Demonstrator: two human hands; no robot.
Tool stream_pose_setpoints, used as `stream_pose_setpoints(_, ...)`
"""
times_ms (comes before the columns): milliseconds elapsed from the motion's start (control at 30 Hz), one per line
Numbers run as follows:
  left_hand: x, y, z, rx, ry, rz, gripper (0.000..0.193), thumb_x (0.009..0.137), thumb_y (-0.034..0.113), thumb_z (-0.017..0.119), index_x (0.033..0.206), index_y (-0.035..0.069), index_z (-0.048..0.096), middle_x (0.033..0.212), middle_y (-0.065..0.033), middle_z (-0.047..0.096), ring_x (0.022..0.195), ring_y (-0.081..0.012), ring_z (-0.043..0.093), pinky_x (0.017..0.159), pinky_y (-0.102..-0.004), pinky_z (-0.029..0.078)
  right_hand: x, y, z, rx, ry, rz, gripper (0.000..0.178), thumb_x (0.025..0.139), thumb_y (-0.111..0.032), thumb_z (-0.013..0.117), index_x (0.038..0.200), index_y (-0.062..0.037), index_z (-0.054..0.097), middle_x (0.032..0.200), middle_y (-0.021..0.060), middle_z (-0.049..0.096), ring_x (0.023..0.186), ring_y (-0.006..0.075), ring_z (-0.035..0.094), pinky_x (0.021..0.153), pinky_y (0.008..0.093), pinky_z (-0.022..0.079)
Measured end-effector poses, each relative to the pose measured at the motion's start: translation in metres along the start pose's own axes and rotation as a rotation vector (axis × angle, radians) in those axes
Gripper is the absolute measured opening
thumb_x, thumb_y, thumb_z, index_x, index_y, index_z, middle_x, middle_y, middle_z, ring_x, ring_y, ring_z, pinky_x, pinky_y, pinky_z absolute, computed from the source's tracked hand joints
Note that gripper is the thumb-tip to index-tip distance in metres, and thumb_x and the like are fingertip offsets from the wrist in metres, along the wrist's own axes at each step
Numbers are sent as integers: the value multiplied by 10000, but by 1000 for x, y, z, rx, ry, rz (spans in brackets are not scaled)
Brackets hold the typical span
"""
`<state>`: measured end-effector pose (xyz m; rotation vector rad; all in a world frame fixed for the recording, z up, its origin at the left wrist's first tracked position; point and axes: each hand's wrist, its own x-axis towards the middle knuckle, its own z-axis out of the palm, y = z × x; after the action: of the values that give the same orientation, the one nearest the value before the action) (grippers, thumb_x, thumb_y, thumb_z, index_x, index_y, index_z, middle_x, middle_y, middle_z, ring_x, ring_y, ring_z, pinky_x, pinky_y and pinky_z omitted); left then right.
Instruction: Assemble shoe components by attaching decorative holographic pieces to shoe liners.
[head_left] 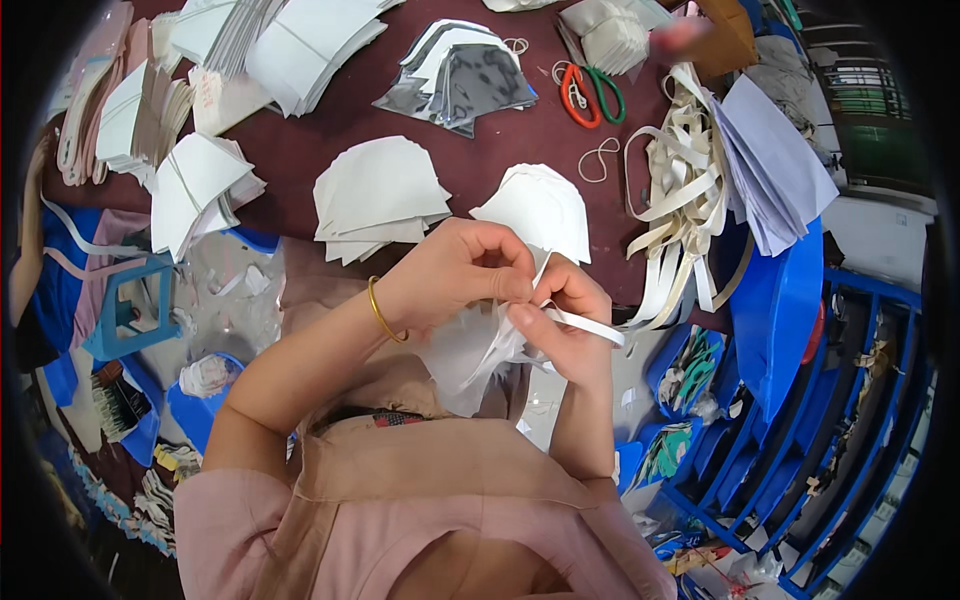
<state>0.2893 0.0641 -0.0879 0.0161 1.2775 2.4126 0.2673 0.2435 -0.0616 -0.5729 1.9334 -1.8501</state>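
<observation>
My left hand (455,270), with a gold bangle at its wrist, pinches at the top of a thin white piece (462,355) that hangs below it over my lap. Fingertip to fingertip with it, my right hand (572,325) is closed on a narrow white strip (590,326), whose end curves out past the hand. Whether strip and piece are joined is hidden by my fingers. Just beyond my hands, two fanned stacks of white rounded pieces, a left stack (380,195) and a right stack (540,205), lie on the dark red tabletop (285,170).
Scissors (590,95) with red and green handles lie farther back, near a fanned stack of grey shiny pieces (470,85). A bundle of cream strips (685,190) hangs over the right edge. Blue racks (850,400) stand at right. Another person's arm (30,240) shows at far left.
</observation>
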Motion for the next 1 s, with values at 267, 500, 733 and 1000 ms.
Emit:
stream_pose_setpoints(267, -3, -10, -5, -251, -54, -82, 122, 837, 134, 704, 863, 44, 625, 819, 4, 611, 738, -60, 552, 689, -212, 447, 1, 3, -1, -62, -63, 90, 211, 747, -46, 730, 713, -39, 522, 722, 5, 510, 634, 76, 460, 551, 226, 357)
stream_pose_setpoints(500, -7, -4, -7, -224, -102, -138, 123, 842, 134, 695, 890, 40, 632, 849, -1, 622, 756, -73, 567, 716, -224, 463, -4, 10, -5, -30, -98, 128, 216, 731, -79, 739, 717, -30, 529, 728, 13, 522, 632, 86, 478, 555, 233, 371)
stream_pose_setpoints(733, -8, -3, -1, -13, -22, -38, 97, 835, 108, 683, 862, 54, 607, 839, 32, 606, 745, -21, 528, 674, -188, 443, -1, 6, -10, -41, -146, 120, 216, 752, -85, 741, 732, -24, 535, 750, 16, 535, 642, 72, 497, 556, 221, 374)
stream_pose_setpoints(1000, -7, -9, -4, -47, -64, -4, 115, 860, 119, 673, 913, 50, 598, 889, 22, 599, 795, -28, 531, 701, -195, 447, 0, 3, -11, -25, -143, 151, 199, 804, -109, 721, 762, -17, 550, 766, 18, 537, 648, 78, 495, 567, 225, 388)
